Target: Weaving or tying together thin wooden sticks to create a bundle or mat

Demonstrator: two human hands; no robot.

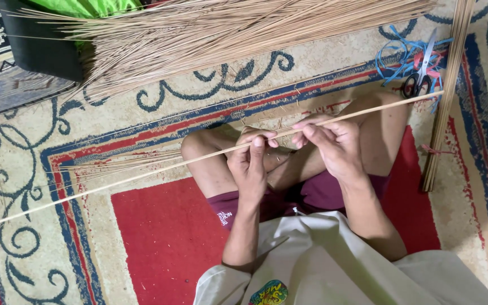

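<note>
Stick, one, long, thin and pale tan: it lay across the seated person's crossed legs, its long axis running from the lower left edge of the view, where it was cut off, up to the right, ending near the scissors. Left hand: fingers curled closed around the stick, thumb on top, near its middle. Right hand: fingertips pinched narrow on the same stick, just beside the left hand; whether a second sliver was held there could not be made out. Thinner sticks, several, fanned flat on the carpet under the main one, pointing left; their inner ends were hidden behind the left knee. Large sheaf of similar sticks, lying across the top, its right end cut off by the frame. Upright bundle, at the right, tied low with a red band, top out of view. Scissors, black-handled, resting on a tangle of blue cord. Carpet, red centre, cream border with blue scrolls. Dark box, top left, partly covered by the sheaf.
</note>
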